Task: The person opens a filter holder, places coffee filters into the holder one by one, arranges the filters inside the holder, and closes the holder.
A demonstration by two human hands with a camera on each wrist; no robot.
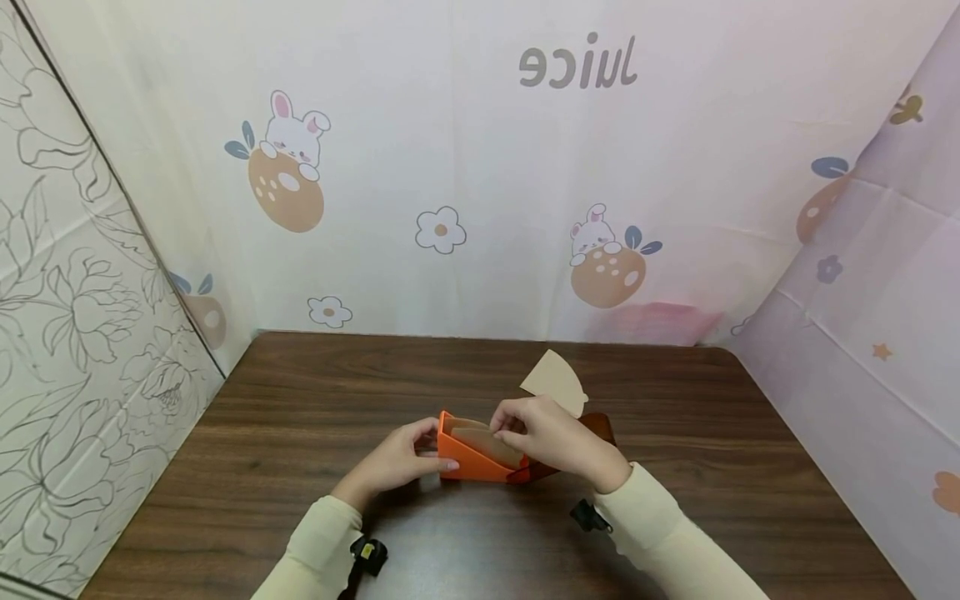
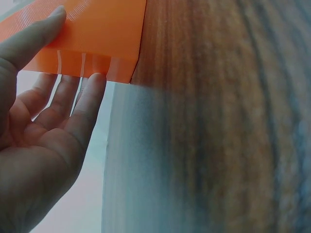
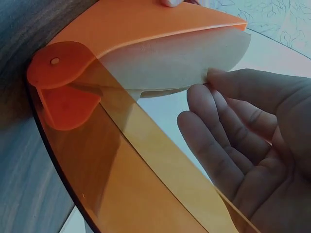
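Note:
An orange holder (image 1: 480, 460) stands on the table with tan paper sheets (image 1: 474, 436) inside it. My left hand (image 1: 397, 458) grips its left end, thumb on the front face (image 2: 97, 29) and fingers at the end wall. My right hand (image 1: 551, 437) pinches the edge of a paper sheet (image 3: 170, 60) between thumb and index finger, at the holder's opening. The translucent amber lid (image 3: 131, 160), hinged at the holder's right end, hangs swung open below the right hand in the right wrist view. In the head view that hand partly hides the lid (image 1: 597, 426).
A fan-shaped tan paper (image 1: 555, 379) lies on the wooden table (image 1: 337, 383) behind my right hand. Patterned curtains (image 1: 450, 167) rise along the table's back and sides.

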